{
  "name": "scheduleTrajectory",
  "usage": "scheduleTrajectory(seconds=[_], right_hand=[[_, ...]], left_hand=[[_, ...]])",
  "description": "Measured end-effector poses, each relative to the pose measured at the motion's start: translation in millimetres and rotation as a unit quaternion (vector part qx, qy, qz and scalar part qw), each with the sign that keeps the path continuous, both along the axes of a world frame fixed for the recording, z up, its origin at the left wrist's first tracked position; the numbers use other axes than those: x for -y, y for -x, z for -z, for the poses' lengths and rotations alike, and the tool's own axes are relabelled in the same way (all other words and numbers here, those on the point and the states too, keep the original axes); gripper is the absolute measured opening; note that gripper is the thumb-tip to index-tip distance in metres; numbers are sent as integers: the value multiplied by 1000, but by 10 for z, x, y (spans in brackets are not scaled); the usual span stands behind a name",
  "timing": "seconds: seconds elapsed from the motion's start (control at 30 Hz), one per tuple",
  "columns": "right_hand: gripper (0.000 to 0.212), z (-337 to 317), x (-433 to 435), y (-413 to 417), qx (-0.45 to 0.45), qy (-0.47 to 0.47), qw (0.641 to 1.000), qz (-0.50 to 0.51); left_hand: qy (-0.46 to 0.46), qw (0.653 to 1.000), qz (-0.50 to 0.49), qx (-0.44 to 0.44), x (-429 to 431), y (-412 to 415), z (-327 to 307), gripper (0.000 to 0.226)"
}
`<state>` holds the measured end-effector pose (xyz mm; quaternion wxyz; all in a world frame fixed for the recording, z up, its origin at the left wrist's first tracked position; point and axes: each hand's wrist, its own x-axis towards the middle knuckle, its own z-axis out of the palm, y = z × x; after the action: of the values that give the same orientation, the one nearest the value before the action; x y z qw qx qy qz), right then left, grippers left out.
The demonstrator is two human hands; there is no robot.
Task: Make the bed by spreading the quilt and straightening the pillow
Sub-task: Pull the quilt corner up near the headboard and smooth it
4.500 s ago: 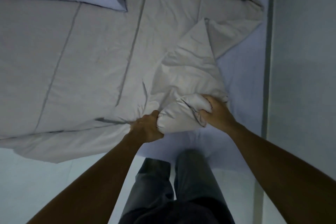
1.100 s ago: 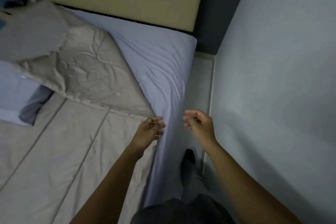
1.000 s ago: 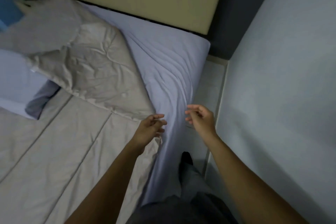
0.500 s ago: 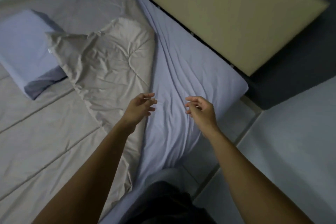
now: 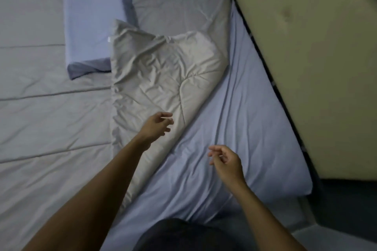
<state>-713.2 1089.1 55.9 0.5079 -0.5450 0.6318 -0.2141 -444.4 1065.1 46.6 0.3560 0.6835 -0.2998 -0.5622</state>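
Quilt (image 5: 163, 67) (corner folded) lies under left hand (image 5: 158, 125), near right hand (image 5: 226, 163).

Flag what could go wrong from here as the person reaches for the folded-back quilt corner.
1. The pillow lies on the quilt, against the folded corner; pulling the quilt could drag it askew.
2. The sheet is creased where the corner would land, so wrinkles may get covered.
3. Only the left hand is over the fold; the right hand hovers over the sheet, so a one-handed pull might spread unevenly.
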Motion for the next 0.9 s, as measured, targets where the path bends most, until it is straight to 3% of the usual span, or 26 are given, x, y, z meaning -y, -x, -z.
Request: scheduleTrajectory(seconds=[0.1, 0.47, 0.63, 0.77, 0.9], right_hand=[[24, 12, 464, -168, -2, -18, 998, -55], [24, 418, 2209, -1427, 48, -21, 970, -237], [26, 1147, 2914, -2299, 39, -40, 953, -297], [29, 1723, 3353, -2953, 28, -16, 945, -327], [32, 2124, 3818, -3636, 48, 89, 929, -356]], left_hand=[[7, 1000, -2, 16, 102, -81, -82, 28], [-11, 968, -231, 98, 843, -814, 192, 31], [-33, 924, -344, 163, 1355, -1177, 818, 25], [-96, 896, -372, 222, 1748, -1547, 1547, 29], [-123, 874, -393, 259, 1984, -1988, 2213, 61]])
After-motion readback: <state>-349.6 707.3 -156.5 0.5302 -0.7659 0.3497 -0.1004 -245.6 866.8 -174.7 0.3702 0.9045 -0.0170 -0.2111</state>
